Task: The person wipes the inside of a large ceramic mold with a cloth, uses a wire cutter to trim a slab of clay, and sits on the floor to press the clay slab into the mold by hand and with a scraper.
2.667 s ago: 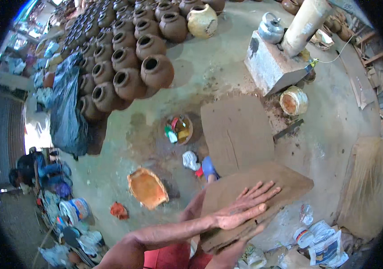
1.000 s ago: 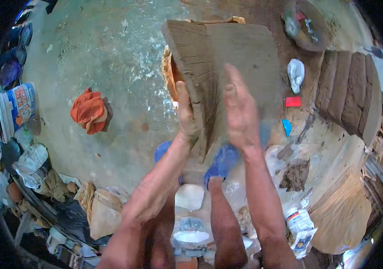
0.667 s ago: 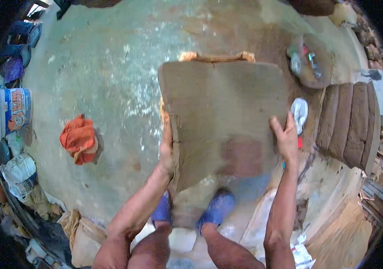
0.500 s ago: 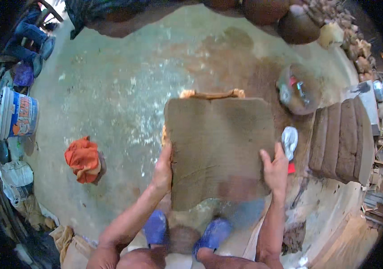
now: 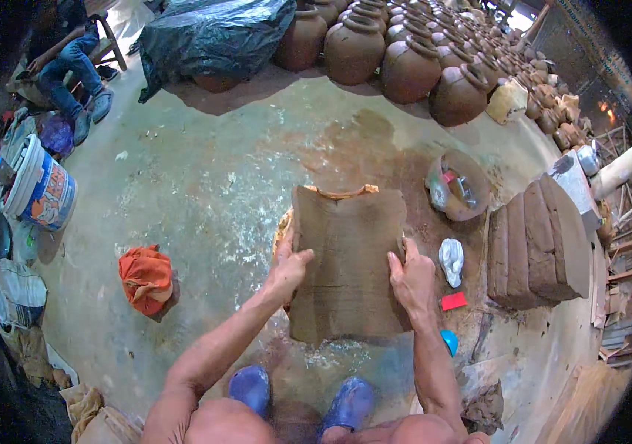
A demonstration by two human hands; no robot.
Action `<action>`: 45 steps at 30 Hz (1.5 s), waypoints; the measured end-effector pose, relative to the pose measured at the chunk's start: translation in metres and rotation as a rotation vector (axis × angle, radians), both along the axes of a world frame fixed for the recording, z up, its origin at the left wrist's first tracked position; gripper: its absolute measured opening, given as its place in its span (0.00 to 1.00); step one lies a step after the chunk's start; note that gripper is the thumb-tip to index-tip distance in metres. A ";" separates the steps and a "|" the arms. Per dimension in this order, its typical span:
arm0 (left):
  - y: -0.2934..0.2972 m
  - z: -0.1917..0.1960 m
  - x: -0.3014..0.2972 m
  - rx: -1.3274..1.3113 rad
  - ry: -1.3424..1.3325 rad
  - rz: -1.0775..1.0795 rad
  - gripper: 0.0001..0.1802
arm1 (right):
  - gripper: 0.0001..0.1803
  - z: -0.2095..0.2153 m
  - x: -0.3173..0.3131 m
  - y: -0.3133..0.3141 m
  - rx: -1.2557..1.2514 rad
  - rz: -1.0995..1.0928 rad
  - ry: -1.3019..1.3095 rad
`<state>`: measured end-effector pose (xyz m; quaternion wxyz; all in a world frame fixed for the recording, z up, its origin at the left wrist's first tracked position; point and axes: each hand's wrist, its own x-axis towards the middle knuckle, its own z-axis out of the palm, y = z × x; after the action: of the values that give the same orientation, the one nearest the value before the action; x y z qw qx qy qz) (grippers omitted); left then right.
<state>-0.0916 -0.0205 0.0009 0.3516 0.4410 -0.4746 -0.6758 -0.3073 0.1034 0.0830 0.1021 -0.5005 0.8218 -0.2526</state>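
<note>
Both the left hand [image 5: 290, 268] and right hand [image 5: 410, 279] grip the clay slab [image 5: 347, 259] by its edges (over an orange mould [image 5: 342, 194]); pressing it down evenly likely comes next.

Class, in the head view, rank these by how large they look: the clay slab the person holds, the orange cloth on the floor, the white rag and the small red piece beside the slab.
1. Clay slab, held at its sides by both hands.
2. Orange cloth.
3. White rag.
4. Red piece.
</note>
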 end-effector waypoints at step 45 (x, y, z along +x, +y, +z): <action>-0.003 -0.084 0.059 0.468 0.407 -0.105 0.46 | 0.30 -0.216 -0.082 0.098 0.061 -0.069 -0.704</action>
<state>-0.0329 -0.0237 -0.0829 0.2927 0.3407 -0.2481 -0.8583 -0.3897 0.2014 -0.1329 0.3857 -0.3514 0.7597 -0.3881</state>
